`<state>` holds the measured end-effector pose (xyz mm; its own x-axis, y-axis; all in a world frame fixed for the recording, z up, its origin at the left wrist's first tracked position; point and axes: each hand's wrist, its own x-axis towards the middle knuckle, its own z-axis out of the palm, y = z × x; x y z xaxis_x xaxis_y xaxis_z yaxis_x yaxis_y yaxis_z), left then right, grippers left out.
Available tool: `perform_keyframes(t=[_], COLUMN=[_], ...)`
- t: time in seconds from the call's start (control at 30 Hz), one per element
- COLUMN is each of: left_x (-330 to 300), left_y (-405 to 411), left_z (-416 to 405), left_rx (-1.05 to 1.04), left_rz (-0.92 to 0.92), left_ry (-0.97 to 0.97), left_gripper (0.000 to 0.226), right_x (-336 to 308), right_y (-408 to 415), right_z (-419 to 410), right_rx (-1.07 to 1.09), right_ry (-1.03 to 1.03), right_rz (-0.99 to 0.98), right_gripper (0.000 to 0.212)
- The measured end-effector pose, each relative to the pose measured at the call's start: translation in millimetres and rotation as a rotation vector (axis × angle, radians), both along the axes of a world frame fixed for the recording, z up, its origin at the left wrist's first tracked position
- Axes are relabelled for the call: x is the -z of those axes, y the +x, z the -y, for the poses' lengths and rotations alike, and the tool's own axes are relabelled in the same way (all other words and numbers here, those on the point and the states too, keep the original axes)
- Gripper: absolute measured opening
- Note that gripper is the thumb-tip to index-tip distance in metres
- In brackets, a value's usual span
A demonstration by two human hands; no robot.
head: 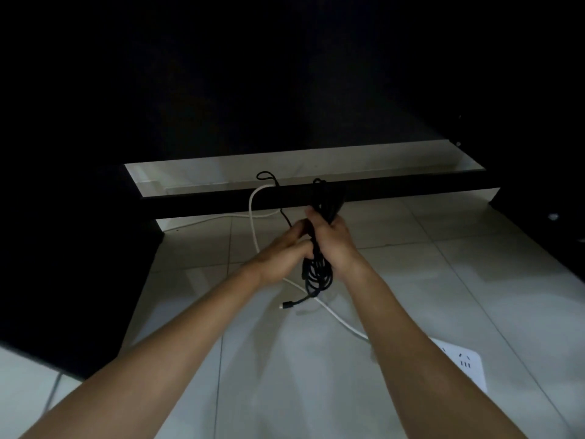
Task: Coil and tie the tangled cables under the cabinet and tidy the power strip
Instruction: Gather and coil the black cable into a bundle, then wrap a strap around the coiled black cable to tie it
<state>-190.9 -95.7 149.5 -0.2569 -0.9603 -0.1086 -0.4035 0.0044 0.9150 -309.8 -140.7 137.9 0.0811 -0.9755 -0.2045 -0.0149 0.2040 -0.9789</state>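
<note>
Right now both hands meet above the pale tiled floor, just in front of the dark cabinet rail. The right hand is closed in a fist around the middle of a black cable bundle, whose loops hang below the fist and stick up above it toward the rail. The left hand presses against the bundle from the side, fingers curled onto it (how firmly it pinches I cannot tell). A black plug end dangles from the bundle, nearer the person than the rail. A white cable loops from under the rail and runs across the tiles to the white power strip, well on the near side of the rail, partly hidden by the right forearm.
</note>
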Motion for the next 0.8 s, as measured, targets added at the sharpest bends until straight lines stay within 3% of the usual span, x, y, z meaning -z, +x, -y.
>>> perform_keyframes(t=[0.17,0.23,0.4,0.5,0.57,0.7,0.8], left_x=[-4.7,1.8,11.5,12.0,12.8,18.0,16.7], left_y=[-1.5,8.8,41.8,45.3,45.8,58.4,65.9], left_z=[-9.6,-10.8,-13.7,-14.5,-12.9,-4.9,-3.3], left_rx=[-0.033,-0.041,-0.014,-0.130,-0.246,-0.412,-0.538], left_rz=[-0.192,-0.243,-0.211,-0.247,-0.262,-0.444,-0.554], left_ry=[0.137,0.174,0.295,0.273,0.248,0.256,0.294], left_gripper=[0.094,0.098,0.094,0.054,0.035,0.025,0.018], right_x=[-5.8,-5.3,-8.4,-14.1,-21.1,-36.2,-26.0], right_y=[21.6,27.8,38.9,42.5,44.6,29.4,17.8], right_z=[-4.8,-3.9,0.1,1.6,-1.6,-3.1,10.1], right_rx=[-0.095,-0.185,-0.533,-0.643,-0.665,-0.725,-0.489], right_ry=[0.052,0.074,0.071,0.052,0.028,-0.043,-0.104], right_rz=[-0.183,-0.253,-0.347,-0.413,-0.437,-0.369,-0.255], right_gripper=[0.106,0.111,0.073,0.068,0.066,0.047,0.028])
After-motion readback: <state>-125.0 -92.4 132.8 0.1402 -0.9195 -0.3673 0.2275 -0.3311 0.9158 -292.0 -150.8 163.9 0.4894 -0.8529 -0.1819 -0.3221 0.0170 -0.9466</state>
